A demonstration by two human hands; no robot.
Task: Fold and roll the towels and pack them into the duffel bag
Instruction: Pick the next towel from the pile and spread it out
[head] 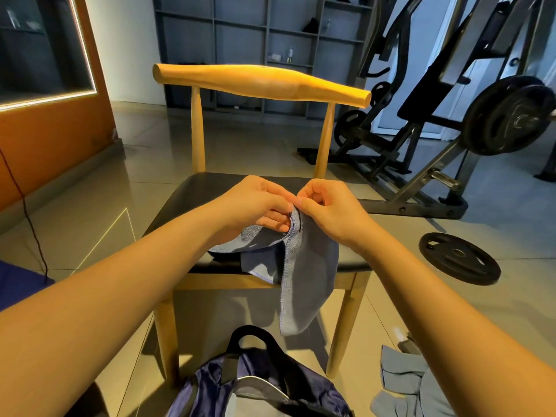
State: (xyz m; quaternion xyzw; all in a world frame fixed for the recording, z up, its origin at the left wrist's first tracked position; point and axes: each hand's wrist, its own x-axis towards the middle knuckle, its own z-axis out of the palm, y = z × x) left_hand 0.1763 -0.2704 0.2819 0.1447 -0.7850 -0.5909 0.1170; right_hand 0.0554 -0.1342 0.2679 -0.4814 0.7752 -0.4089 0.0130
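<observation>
Now, towel: grey-blue, draped over the front edge of the chair seat. Its top corner is lifted above the seat, one flap lies on the seat, and a long tail hangs past the chair's front rail.
Left hand: fingers curled, pinching the towel's stitched hem above the middle of the chair seat.
Right hand: thumb and forefinger closed on the same hem, touching the other hand's fingertips.
Duffel bag: on the floor just in front of the chair, mouth open, handle standing up.
Other towels: loose grey heap on the floor, right of the chair's front right leg.
Step, as judged: sorting out the hem and corners to begin a fold; no roll in sight.
Risk, slipping: both pinches sit on one small stretch of hem, so the hanging tail's weight could drag the cloth off the chair.
Risk, crooked fold: the hem looks twisted between the hands; spreading them from here may give skewed edges and a slack roll.
Risk, snagging: the tail hangs close to the bag's handle and could catch on it.
</observation>
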